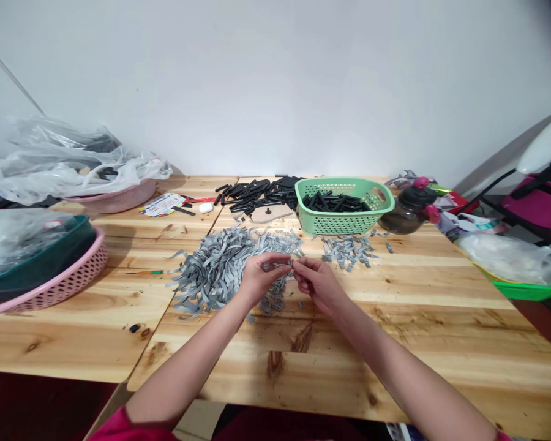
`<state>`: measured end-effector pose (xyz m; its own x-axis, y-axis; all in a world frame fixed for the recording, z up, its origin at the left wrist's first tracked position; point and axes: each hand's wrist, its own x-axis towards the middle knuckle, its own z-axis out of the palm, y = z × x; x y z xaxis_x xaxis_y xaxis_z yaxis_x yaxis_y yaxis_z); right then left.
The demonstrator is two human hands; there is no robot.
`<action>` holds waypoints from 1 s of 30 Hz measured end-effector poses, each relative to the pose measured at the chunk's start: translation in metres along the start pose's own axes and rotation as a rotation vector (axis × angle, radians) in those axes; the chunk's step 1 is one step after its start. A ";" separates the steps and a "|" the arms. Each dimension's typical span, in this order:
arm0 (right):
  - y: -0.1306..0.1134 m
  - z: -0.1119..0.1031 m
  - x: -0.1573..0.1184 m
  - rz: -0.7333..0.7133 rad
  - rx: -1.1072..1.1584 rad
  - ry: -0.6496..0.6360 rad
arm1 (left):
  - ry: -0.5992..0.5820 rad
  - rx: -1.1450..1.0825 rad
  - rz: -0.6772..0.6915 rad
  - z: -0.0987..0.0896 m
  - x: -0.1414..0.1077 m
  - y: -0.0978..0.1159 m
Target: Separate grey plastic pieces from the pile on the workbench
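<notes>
Over the wooden table (395, 312), my left hand (261, 275) and my right hand (316, 280) meet fingertip to fingertip. Both are closed in a pinch around something too small to make out. Beside and beneath my left hand spreads a heap of grey strips (215, 263). A smaller group of short grey pieces (349, 251) lies beyond my right hand. Farther back stands a green basket (340, 223) holding black tubes (335, 202). More black tubes (261, 191) are piled loose to its left.
A dark glass jar (406, 211) stands right of the basket. At the left are a pink basket (68, 285), a dark green basin (37, 254) and plastic bags (64, 168). A printed card (163, 204) and a white case (206, 207) lie near the back.
</notes>
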<state>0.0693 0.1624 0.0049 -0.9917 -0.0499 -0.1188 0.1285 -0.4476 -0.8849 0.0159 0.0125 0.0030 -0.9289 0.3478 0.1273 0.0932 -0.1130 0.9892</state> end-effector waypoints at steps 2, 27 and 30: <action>0.002 0.001 0.000 -0.037 -0.025 0.020 | 0.032 0.072 0.027 -0.001 0.000 0.001; 0.006 0.002 0.002 -0.162 0.008 0.126 | 0.023 -0.409 -0.266 0.018 -0.010 -0.001; 0.005 0.005 0.001 -0.113 0.078 0.127 | 0.028 -0.489 -0.293 0.019 -0.012 0.001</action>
<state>0.0691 0.1556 0.0027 -0.9899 0.1158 -0.0812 0.0106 -0.5121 -0.8589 0.0335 0.0256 0.0038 -0.9007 0.4054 -0.1563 -0.3407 -0.4357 0.8331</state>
